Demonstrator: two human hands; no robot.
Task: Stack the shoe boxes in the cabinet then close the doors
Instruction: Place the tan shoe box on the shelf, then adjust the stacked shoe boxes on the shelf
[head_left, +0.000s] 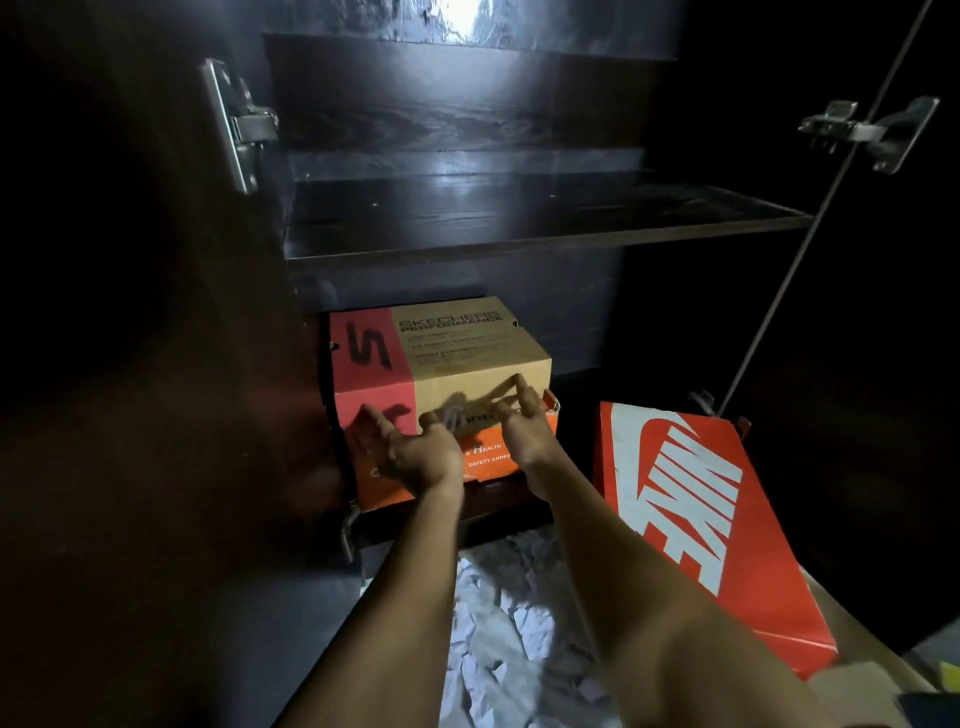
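Observation:
A tan and red Skechers shoe box (447, 353) rests on an orange safety-shoe box (488, 457) at the bottom left of the dark cabinet (519, 228). My left hand (410, 447) and my right hand (522, 421) are stretched out in front of this stack, palms turned up, fingers spread, fingertips at the front face of the upper box. Neither hand holds anything. An orange Nike box (691, 514) leans tilted on the floor to the right, partly against the cabinet's lower edge.
Both cabinet doors stand open; the left door (130, 312) and right door (857, 312) carry metal hinges (244, 124). An empty shelf (519, 218) runs above the stack. The floor (519, 623) below is pale and patterned. A brown cardboard piece (857, 675) lies at lower right.

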